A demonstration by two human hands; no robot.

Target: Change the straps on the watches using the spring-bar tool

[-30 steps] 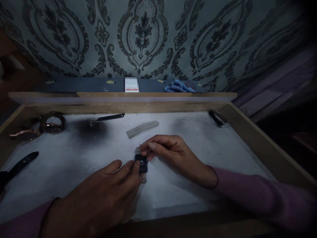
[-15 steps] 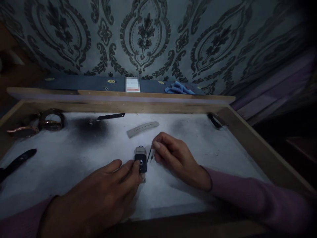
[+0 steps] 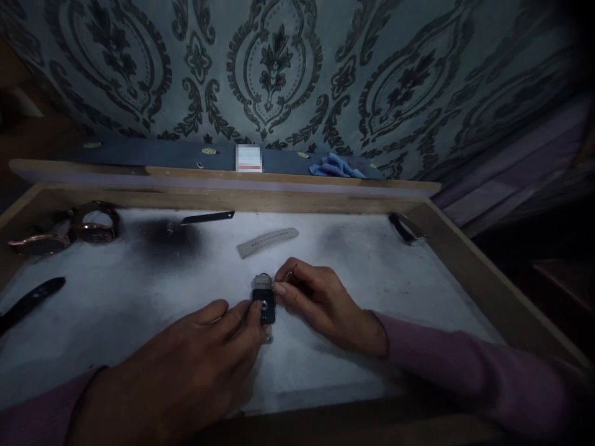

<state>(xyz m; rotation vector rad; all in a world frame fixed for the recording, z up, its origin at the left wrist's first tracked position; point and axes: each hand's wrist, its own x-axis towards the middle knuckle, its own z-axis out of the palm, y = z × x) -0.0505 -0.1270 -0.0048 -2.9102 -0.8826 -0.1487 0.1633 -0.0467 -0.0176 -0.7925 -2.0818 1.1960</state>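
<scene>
A small dark watch body (image 3: 266,314) lies face down on the white surface, with a short grey strap piece (image 3: 263,282) at its far end. My left hand (image 3: 199,353) grips the watch body from the left, fingertips on its back. My right hand (image 3: 320,300) is closed in a pinch at the right side of the grey strap piece, with a thin pointed tool (image 3: 292,271) between its fingers. What the tool's lower end touches is hidden. Beyond the hands lies a separate grey strap (image 3: 268,242) with a row of holes.
Two rose-gold watches (image 3: 95,232) lie at the far left, with a black strap (image 3: 35,301) nearer. A black blade (image 3: 207,218) and a dark strap piece (image 3: 406,229) lie toward the back. A wooden rim (image 3: 506,303) surrounds the surface; a blue cloth (image 3: 337,166) sits beyond.
My right hand has moved left to the strap end of the watch, and the tool has turned in its fingers. My left hand and the watch have barely moved.
</scene>
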